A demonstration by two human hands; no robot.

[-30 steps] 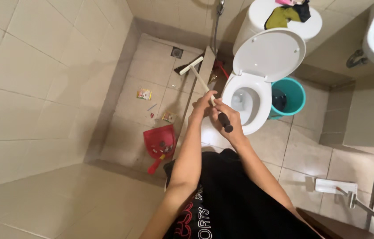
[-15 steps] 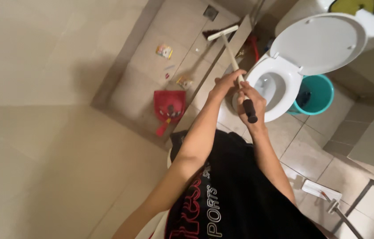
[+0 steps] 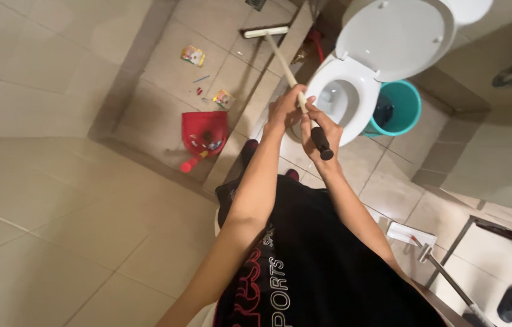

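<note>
Both my left hand and right hand stay clenched on the broom; its head has swung nearer the dustpan.

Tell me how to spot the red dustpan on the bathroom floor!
Start at the white toilet with its lid up, then look across the low tiled curb into the sunken shower floor. The red dustpan lies there flat, bits of rubbish inside. It is the only big red thing, much larger than the small wrappers beyond it.
</note>
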